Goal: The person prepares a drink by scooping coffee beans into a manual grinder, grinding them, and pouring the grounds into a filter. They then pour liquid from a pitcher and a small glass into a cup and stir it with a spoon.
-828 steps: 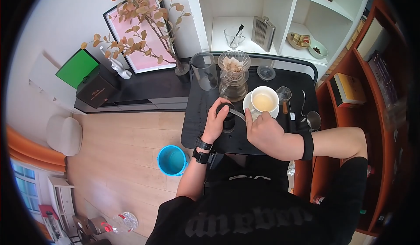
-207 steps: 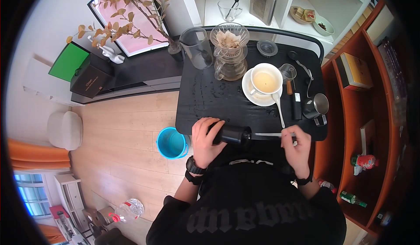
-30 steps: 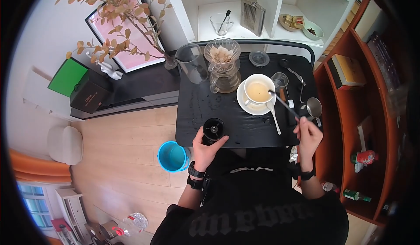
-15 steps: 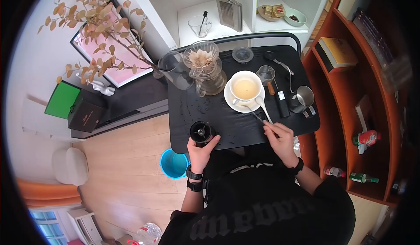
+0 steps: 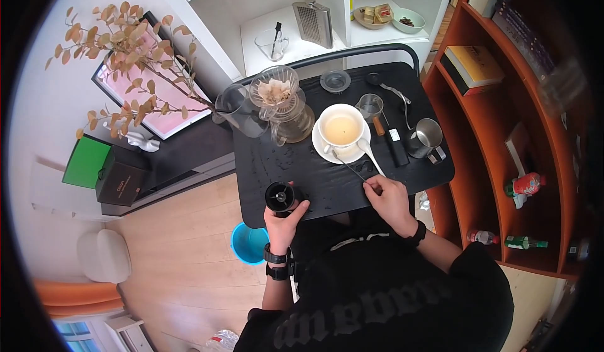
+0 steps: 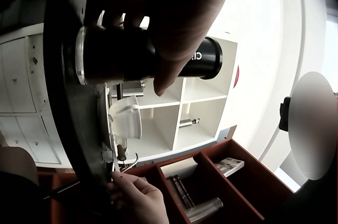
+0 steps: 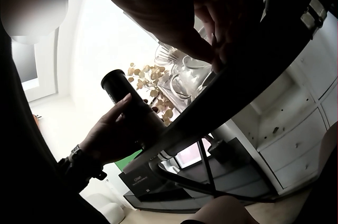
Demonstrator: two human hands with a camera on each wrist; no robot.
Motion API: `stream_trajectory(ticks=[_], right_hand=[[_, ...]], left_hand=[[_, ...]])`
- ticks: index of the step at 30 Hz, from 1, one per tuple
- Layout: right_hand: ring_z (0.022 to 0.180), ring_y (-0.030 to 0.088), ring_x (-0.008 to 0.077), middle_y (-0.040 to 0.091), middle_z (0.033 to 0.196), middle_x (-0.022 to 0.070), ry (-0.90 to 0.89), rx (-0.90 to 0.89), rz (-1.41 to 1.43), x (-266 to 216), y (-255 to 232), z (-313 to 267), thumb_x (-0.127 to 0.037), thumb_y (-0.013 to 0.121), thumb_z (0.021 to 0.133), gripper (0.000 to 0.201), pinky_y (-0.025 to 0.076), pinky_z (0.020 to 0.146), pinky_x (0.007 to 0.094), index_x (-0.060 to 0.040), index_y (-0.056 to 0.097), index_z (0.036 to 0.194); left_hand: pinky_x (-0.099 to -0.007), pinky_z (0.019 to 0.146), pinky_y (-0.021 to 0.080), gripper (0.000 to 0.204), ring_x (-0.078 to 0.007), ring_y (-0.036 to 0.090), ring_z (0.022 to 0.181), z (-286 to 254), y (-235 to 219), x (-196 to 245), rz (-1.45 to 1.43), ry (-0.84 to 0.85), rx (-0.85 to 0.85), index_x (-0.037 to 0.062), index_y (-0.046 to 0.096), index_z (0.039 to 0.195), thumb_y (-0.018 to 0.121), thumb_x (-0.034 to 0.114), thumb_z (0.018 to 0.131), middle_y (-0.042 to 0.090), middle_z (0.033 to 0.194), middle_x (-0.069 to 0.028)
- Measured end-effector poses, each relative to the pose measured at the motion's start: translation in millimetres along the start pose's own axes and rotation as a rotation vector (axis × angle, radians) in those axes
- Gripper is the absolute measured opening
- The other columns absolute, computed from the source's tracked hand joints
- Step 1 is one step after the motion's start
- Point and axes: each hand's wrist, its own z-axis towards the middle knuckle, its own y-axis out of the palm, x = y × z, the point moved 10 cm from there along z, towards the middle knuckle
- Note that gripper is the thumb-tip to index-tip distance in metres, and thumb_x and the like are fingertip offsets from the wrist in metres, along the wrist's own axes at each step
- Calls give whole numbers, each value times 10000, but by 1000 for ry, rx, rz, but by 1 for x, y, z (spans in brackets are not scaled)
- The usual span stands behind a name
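In the head view my left hand [image 5: 284,227] grips an upright, open-topped black cylinder [image 5: 281,197] at the table's front-left edge; a metal piece shows inside. The left wrist view shows that cylinder [image 6: 119,55] from the side, with my fingers round it. My right hand [image 5: 391,205] pinches a thin metal tool [image 5: 353,169], whose far end lies at the saucer's [image 5: 322,149] front edge. On the saucer stand a white cup [image 5: 340,127] of pale yellow liquid and a white spoon [image 5: 371,157]. The right wrist view is dark; my right hand's [image 7: 174,13] fingertips meet there.
A glass dripper with a used filter [image 5: 275,92] sits on a carafe [image 5: 296,122], beside a tall glass vessel [image 5: 241,110]. To the right are a small glass [image 5: 370,105], a metal pitcher [image 5: 426,137] and a black spoon [image 5: 390,88]. A blue bucket [image 5: 248,244] stands on the floor.
My right hand has moved left, bringing the tool from the cup's right rim to the saucer's front. The cylinder, tipped sideways several seconds ago, is upright. The head view has turned.
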Motion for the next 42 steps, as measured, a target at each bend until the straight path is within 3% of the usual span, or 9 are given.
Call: stream_trajectory(ticks=[8,18,30,32,36,39,42], right_hand=[[696,617,269,620,706,92,-134,-7,-103,-18,-3,3,-115,712,858,120,478,639,381,-14,671,808],[785,640,301,590,863,110,-44,-54,-129,-11,2,5,-94,711,850,130,505,699,417,-19,639,928],[836,649,300,564,912,114,-71,-51,-83,-9,2,3,-84,744,830,196,520,735,406,-22,643,987],[846,648,302,562,910,113,-66,-53,-79,-11,2,3,-86,746,830,207,518,736,407,-24,644,999],[719,623,243,572,914,95,-38,-55,-51,-14,-5,3,-78,733,840,215,502,653,364,-31,650,1033],[613,576,188,580,920,79,-17,-36,-1,-20,-19,7,-68,719,849,212,474,583,325,-36,657,1049],[566,538,149,583,912,64,-61,30,43,-29,-39,15,-59,712,857,204,451,547,296,-38,665,1054]], left_hand=[[-207,761,455,488,-20,516,742,-1,0,1,20,-17,-8,29,646,1244,820,2,789,570,809,78],[-231,806,466,445,-21,520,792,-2,-1,-2,22,-19,-14,16,646,1199,810,-1,786,655,1044,18],[-262,827,480,404,-51,558,850,-1,-1,-1,39,-1,-16,10,646,1148,810,-4,780,673,1111,-42],[-261,826,477,402,-51,555,847,0,-1,-1,35,15,-19,11,646,1150,809,-3,782,670,1084,-32],[-256,820,473,403,-48,548,842,-1,-1,1,47,25,-28,13,648,1156,808,1,786,659,1027,-9],[-233,816,477,367,-22,532,763,-1,1,9,26,46,0,12,659,1121,825,-9,794,582,791,71],[-247,837,484,326,-27,542,772,-2,2,11,22,9,18,12,670,1082,827,-1,795,589,792,66]])
